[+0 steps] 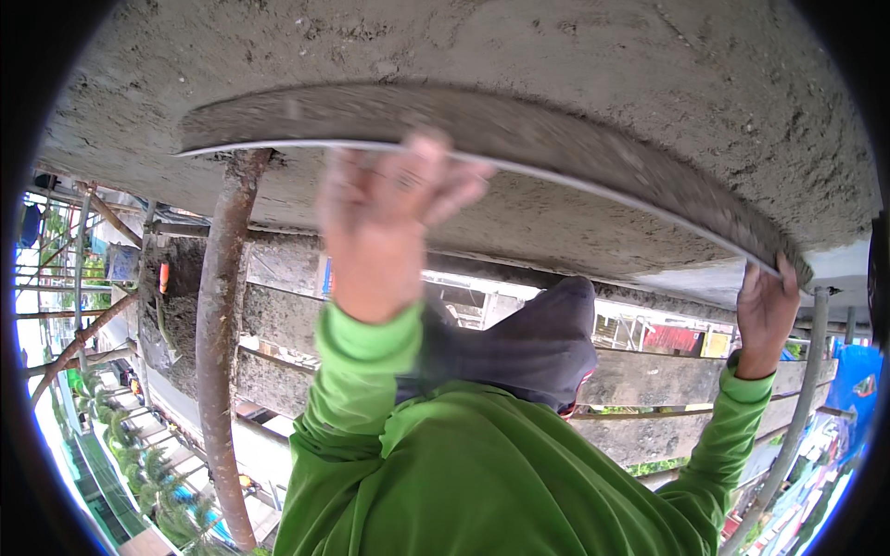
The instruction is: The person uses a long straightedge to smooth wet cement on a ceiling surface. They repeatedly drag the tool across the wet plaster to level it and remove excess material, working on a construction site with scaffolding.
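Note:
A long metal straightedge, smeared with grey mortar, lies flat against the rough wet cement underside of a slab overhead. My left hand, blurred, grips its lower edge near the middle, fingers curled over it. My right hand holds the bar's right end. Both arms are raised in bright green sleeves. A dark cloth head cover shows between them.
A rusty scaffold pole stands at the left, a thinner grey pole at the right. Cement-stained planks run across behind. Far below at the left are trees and a street. A blue sheet hangs at the right.

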`<control>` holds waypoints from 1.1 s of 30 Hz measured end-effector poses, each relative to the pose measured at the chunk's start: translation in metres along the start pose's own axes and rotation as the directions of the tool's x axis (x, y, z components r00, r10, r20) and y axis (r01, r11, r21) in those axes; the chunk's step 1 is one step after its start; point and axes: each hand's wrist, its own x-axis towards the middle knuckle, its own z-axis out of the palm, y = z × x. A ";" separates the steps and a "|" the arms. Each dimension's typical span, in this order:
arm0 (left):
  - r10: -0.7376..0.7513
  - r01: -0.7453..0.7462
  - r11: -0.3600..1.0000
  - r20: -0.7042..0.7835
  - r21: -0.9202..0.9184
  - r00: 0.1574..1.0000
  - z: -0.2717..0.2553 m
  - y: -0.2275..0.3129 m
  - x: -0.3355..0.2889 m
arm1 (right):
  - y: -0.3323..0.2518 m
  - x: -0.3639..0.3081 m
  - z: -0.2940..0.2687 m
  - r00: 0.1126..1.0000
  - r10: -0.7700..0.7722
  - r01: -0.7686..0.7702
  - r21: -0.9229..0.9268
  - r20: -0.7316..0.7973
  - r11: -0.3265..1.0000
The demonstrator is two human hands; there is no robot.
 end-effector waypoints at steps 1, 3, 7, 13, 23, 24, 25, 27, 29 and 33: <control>-0.012 0.022 0.986 0.056 -0.167 0.998 0.002 -0.019 -0.013 | -0.007 -0.002 -0.020 0.998 0.039 -0.038 -0.025 0.045 0.999; -0.227 0.248 0.861 0.100 -0.444 0.969 0.017 -0.044 -0.036 | -0.019 -0.009 -0.070 0.997 0.051 -0.046 -0.082 0.057 0.996; -0.604 0.563 0.628 0.120 -0.537 0.788 0.026 -0.113 -0.087 | -0.031 -0.021 -0.157 0.981 -0.053 0.010 -0.217 -0.189 0.976; -0.855 0.642 0.333 0.065 -0.690 0.514 0.018 -0.242 -0.114 | -0.037 0.008 -0.185 0.969 0.043 -0.136 -0.382 -0.242 0.914; -0.932 0.589 0.212 0.020 -0.780 0.362 0.047 -0.324 -0.102 | -0.046 0.032 -0.171 0.933 -0.164 -0.075 -0.620 -0.320 0.781; -0.943 0.600 0.200 0.014 -0.775 0.332 0.043 -0.324 -0.100 | -0.044 0.030 -0.174 0.944 -0.182 -0.052 -0.667 -0.276 0.743; -0.953 0.612 0.187 0.008 -0.769 0.302 0.038 -0.323 -0.099 | -0.044 0.028 -0.174 0.952 -0.198 -0.028 -0.712 -0.233 0.702; -0.943 0.600 0.195 0.020 -0.776 0.332 0.018 -0.320 -0.094 | -0.018 0.028 -0.124 0.932 -0.193 -0.037 -0.612 -0.306 0.790; -0.930 0.593 0.199 0.039 -0.780 0.365 -0.004 -0.316 -0.089 | -0.004 0.026 -0.095 0.935 -0.180 -0.042 -0.602 -0.305 0.797; -0.914 0.582 0.276 -0.022 -0.765 0.405 -0.042 -0.278 -0.067 | 0.026 0.022 -0.042 0.955 -0.157 -0.029 -0.609 -0.250 0.793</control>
